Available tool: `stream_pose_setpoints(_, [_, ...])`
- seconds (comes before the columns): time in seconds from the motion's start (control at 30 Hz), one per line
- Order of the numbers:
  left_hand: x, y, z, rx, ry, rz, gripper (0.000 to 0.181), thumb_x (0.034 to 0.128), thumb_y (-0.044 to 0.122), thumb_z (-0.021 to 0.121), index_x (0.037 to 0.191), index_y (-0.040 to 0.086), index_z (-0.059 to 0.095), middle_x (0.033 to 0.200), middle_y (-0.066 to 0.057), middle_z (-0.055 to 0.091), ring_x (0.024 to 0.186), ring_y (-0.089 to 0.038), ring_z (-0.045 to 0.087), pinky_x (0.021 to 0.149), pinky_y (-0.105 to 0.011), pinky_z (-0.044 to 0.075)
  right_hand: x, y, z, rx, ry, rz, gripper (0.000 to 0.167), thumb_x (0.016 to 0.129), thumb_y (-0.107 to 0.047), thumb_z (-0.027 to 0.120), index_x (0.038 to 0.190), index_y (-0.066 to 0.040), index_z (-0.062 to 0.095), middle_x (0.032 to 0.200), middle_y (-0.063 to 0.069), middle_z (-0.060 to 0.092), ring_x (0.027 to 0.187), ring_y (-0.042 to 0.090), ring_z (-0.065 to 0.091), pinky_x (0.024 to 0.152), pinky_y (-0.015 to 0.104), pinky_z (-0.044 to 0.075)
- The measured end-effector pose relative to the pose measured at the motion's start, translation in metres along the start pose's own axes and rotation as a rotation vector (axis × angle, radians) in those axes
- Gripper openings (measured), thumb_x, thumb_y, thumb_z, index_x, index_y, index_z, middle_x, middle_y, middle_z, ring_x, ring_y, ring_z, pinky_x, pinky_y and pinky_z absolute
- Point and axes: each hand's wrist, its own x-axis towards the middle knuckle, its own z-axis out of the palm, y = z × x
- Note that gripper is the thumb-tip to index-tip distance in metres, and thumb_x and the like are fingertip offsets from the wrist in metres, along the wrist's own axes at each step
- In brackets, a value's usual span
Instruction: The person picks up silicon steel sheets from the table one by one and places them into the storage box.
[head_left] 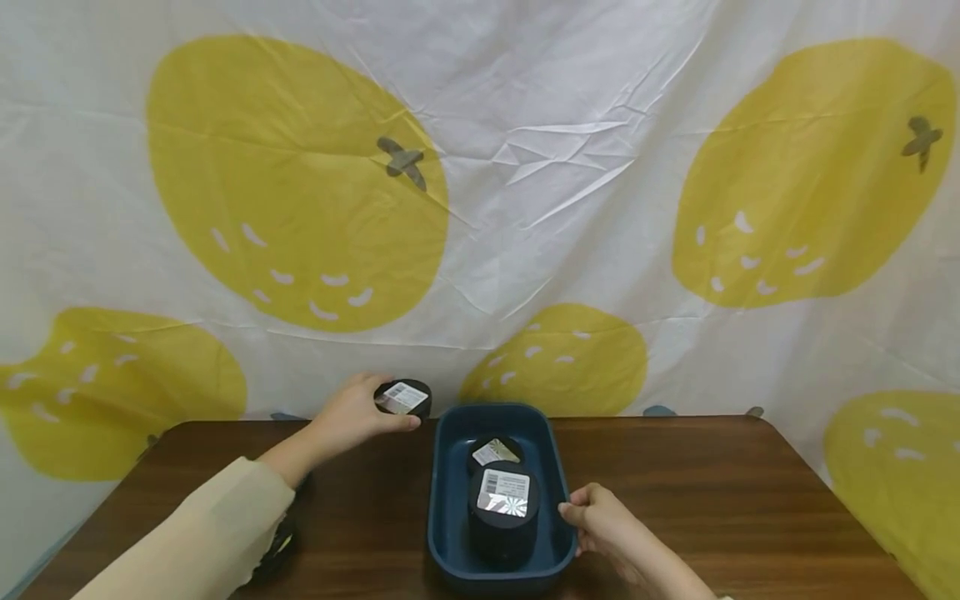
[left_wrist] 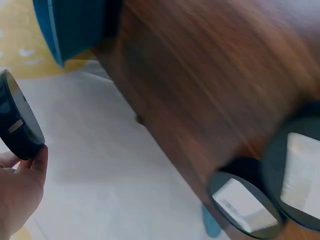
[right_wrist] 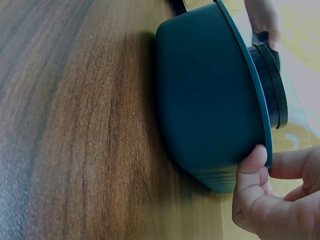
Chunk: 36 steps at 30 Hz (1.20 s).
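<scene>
My left hand (head_left: pixel 352 417) grips a small round black container (head_left: pixel 405 398) with a white label, above the table just left of the blue bin's far end. The left wrist view shows this container (left_wrist: pixel 20 120) tilted between thumb and fingers. In the deep blue rectangular bin (head_left: pixel 442 508) stands a larger round black container (head_left: pixel 504 521), its labelled face up. Behind it sits another labelled black container (head_left: pixel 495 452), partly hidden. With thumb and fingers my right hand (head_left: pixel 611 529) pinches the bin's right rim, as the right wrist view confirms.
Two labelled round black containers, one small (left_wrist: pixel 245 205) and one larger (left_wrist: pixel 305 170), stand on the brown wooden table (head_left: pixel 697 492). My left forearm mostly covers them in the head view. A white cloth with yellow fruit shapes (head_left: pixel 300 183) hangs behind the table.
</scene>
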Motion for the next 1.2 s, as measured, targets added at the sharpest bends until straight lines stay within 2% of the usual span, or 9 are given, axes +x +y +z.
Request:
stream_pose_setpoints(0.23, [0.022,0.03,0.015,-0.025,-0.042,0.059,0.08,0.0686,0.043,0.077,0.128,-0.004,0.051,0.123,-0.023,0.05,0.111,-0.034,0.048,0.093,-0.046,0.04,0.002,0.004,-0.004,-0.008,0.018,0.007,0.018,0.092,-0.002,0.049,0.097,0.01,0.036,0.076,0.011,0.045,0.055,0.015,0.044,0.053,0.026,0.042])
stream_pose_setpoints(0.43, [0.03,0.046,0.025,-0.028,-0.103,0.079,0.082,0.0684,0.042,0.077,0.13,-0.006,0.049,0.119,-0.024,0.049,0.104,-0.033,0.049,0.089,-0.044,0.042,0.0,0.003,-0.004,0.005,0.009,0.015,0.019,0.091,-0.002,0.049,0.097,0.01,0.036,0.077,0.011,0.045,0.056,0.015,0.044,0.053,0.026,0.042])
stream_pose_setpoints(0.6, [0.032,0.051,0.031,-0.035,-0.109,0.095,0.082,0.0674,0.039,0.078,0.128,-0.009,0.049,0.116,-0.025,0.049,0.102,-0.033,0.05,0.089,-0.044,0.042,-0.001,0.003,-0.003,0.013,0.01,0.021,0.018,0.091,-0.002,0.049,0.098,0.01,0.036,0.077,0.012,0.046,0.056,0.015,0.044,0.053,0.026,0.041])
stream_pose_setpoints(0.87, [0.033,0.056,0.047,-0.043,-0.136,0.127,0.082,0.067,0.038,0.079,0.129,-0.007,0.05,0.12,-0.023,0.049,0.108,-0.033,0.048,0.094,-0.044,0.04,-0.001,0.003,-0.002,0.022,0.021,0.012,0.019,0.091,-0.001,0.049,0.098,0.01,0.036,0.079,0.012,0.044,0.056,0.015,0.042,0.053,0.026,0.041])
stream_pose_setpoints(1.03, [0.034,0.06,0.058,-0.033,-0.144,0.121,0.087,0.0648,0.041,0.081,0.13,-0.006,0.049,0.116,-0.016,0.051,0.105,-0.029,0.051,0.09,-0.041,0.042,0.0,0.002,-0.001,0.027,0.012,0.016,0.018,0.091,-0.002,0.049,0.097,0.01,0.036,0.08,0.013,0.045,0.056,0.015,0.044,0.052,0.025,0.042])
stream_pose_setpoints(1.2, [0.037,0.059,0.071,-0.002,-0.158,0.14,0.089,0.063,0.041,0.082,0.13,-0.006,0.049,0.111,-0.014,0.052,0.099,-0.027,0.053,0.086,-0.039,0.044,0.001,0.0,0.001,0.034,0.014,0.027,0.017,0.091,-0.001,0.049,0.097,0.01,0.036,0.08,0.014,0.046,0.055,0.015,0.044,0.051,0.024,0.042])
